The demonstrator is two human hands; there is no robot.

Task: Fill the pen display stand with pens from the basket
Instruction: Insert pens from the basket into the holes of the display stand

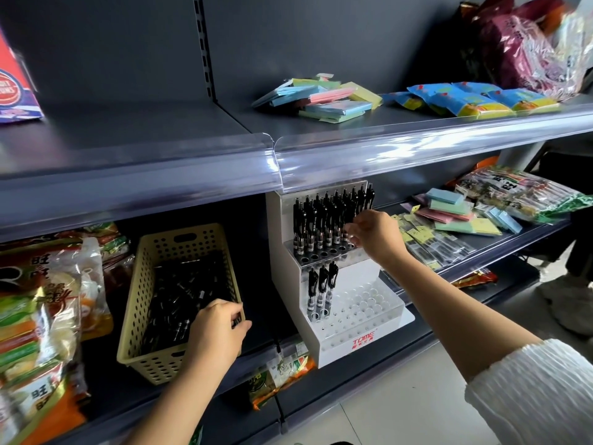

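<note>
A cream perforated basket [141,284] on the lower shelf holds several loose black pens [179,303]. To its right stands a white stepped pen display stand [362,338]. Its upper tiers carry several upright black pens [321,220], and three pens [322,290] stand at the left of the lowest tier. My left hand [215,332] rests on the basket's near right corner, fingers curled around black pens. My right hand [373,234] is at the right end of the middle tier, fingers pinched on a pen standing there.
Snack bags [41,300] crowd the shelf left of the basket. Sticky-note pads [455,213] and packaged items lie right of the stand. The upper shelf [256,155] overhangs the stand closely and carries more pads and packets. A person's shoe shows at the far right floor.
</note>
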